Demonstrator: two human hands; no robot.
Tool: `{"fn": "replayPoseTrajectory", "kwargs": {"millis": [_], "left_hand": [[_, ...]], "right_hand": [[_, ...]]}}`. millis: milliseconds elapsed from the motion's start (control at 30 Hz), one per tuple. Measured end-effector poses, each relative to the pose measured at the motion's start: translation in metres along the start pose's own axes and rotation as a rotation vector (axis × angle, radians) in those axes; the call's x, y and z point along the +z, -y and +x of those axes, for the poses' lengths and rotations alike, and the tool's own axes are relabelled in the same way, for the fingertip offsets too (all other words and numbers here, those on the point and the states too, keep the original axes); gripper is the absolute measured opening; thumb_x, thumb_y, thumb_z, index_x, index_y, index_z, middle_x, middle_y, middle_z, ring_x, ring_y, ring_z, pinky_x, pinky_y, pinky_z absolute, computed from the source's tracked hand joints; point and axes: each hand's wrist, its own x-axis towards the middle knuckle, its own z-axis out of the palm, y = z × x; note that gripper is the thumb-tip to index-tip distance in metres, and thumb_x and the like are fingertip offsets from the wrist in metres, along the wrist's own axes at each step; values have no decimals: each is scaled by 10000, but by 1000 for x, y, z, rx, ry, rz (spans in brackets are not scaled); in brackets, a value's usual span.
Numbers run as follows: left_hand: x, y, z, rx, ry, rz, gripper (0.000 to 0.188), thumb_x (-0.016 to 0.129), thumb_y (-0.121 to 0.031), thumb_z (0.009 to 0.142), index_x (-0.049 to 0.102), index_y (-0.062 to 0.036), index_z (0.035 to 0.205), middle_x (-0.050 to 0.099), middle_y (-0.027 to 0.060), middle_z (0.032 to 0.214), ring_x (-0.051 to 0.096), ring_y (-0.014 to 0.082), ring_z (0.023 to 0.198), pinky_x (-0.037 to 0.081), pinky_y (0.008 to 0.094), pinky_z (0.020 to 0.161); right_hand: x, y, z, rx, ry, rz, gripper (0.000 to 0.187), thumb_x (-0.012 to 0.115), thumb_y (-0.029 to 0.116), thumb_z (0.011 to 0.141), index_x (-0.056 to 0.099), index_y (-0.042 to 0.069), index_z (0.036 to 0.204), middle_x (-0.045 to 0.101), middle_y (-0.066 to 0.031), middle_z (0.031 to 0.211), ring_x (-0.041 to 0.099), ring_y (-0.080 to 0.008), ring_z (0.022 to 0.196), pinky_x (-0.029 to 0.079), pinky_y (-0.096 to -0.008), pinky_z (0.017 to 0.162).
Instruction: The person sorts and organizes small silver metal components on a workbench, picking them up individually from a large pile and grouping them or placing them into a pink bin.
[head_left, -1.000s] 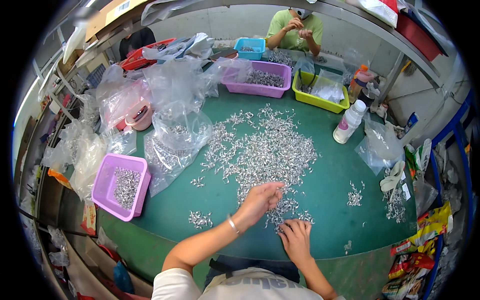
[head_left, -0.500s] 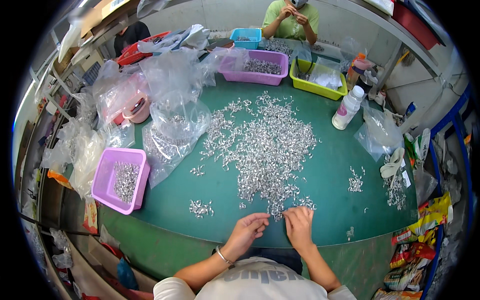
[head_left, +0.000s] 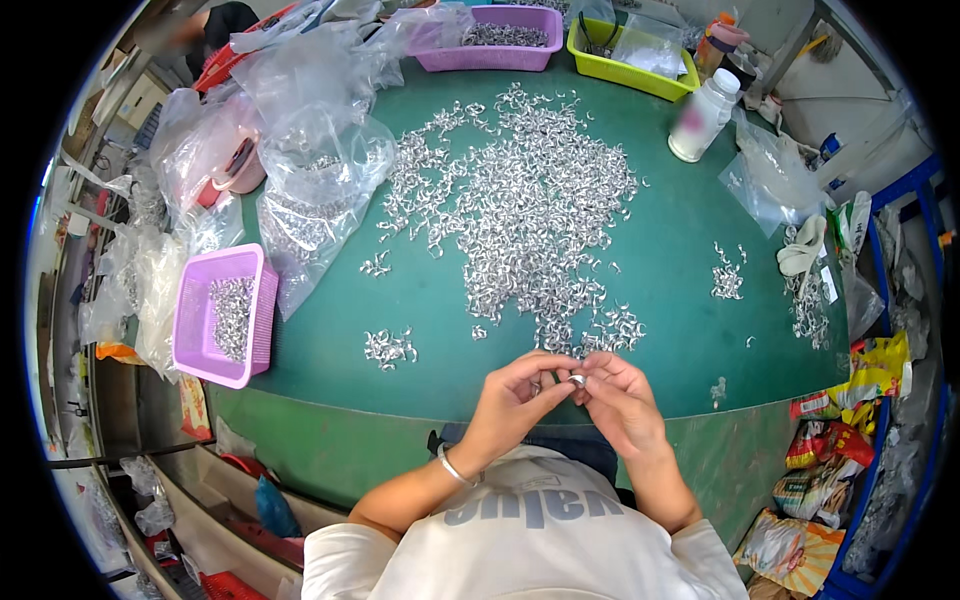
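Note:
My left hand (head_left: 512, 402) and my right hand (head_left: 624, 404) meet at the near edge of the table. Between their fingertips is a small curved silver metal piece (head_left: 577, 380), which both hands pinch. A bracelet circles my left wrist. Just beyond the fingers spreads a broad pile of similar curved metal pieces (head_left: 545, 220), its near tip almost at my hands. To the left of my hands lies a small separate heap (head_left: 390, 348) of these pieces. Another small heap (head_left: 727, 275) lies to the right.
A purple basket (head_left: 268, 320) with metal pieces stands at left, near clear plastic bags (head_left: 320, 230). Along the back are another purple basket (head_left: 485, 60) and a yellow-green basket (head_left: 635, 80). A white bottle (head_left: 703, 115) stands back right. Snack-like packages (head_left: 790, 545) fill the lower right.
The view has tilted downward, so the person across the table is out of sight. My hands have come together from the pile's near tip, now with a metal piece between the fingertips.

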Motion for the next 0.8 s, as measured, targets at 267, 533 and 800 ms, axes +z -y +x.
{"fn": "replayPoseTrajectory", "kwargs": {"millis": [267,533,800], "left_hand": [[3,-10,-1,42,-18,220,192,592,85,768,617,50,956,604,76,888,479,62,681,390,200,589],[-3,-26,0,-440,-25,-212,161,577,-45,838,612,64,951,606,51,769,410,14,567,289,166,457],[10,-30,-7,-246,-77,-138,135,574,25,814,613,49,940,607,65,815,413,28,569,338,175,484]], "right_hand": [[10,5,-5,49,-20,85,160,540,-2,828,571,0,984,590,-71,897,531,-142,808,420,-270,726],[27,18,-6,-746,33,-1297,219,634,-74,681,647,2,885,590,-77,812,525,-217,768,427,-293,681],[23,7,-12,-476,-67,-736,128,620,-58,750,591,-29,871,591,-71,837,531,-147,759,430,-269,687]]}}
